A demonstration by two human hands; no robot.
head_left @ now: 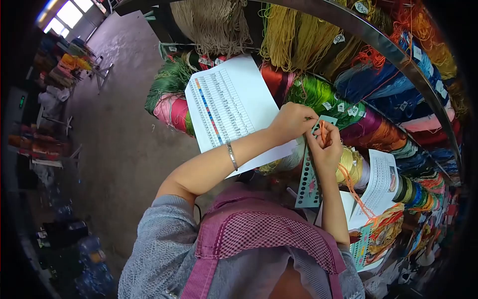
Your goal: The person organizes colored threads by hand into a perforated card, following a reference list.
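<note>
A pale green thread card (307, 185) with rows of holes hangs slanted between my hands and my apron. My right hand (326, 149) is closed around the card's upper end, with a loop of orange thread (349, 182) in its fingers. The thread's loose strands trail down past my right wrist. My left hand (294, 122) is pinched at the card's top edge, beside the orange loop; what its fingertips hold is too small to make out. Beneath my left forearm lies a printed chart sheet (219, 107) with a column of colour blocks.
Bundles of coloured thread fill the rack, including green skeins (318, 94) and blue skeins (368, 79). A curved metal bar (388, 45) crosses above them. At right are another printed sheet (381, 174) and a second holed card (362, 241) with threads. Concrete floor (124, 129) lies left.
</note>
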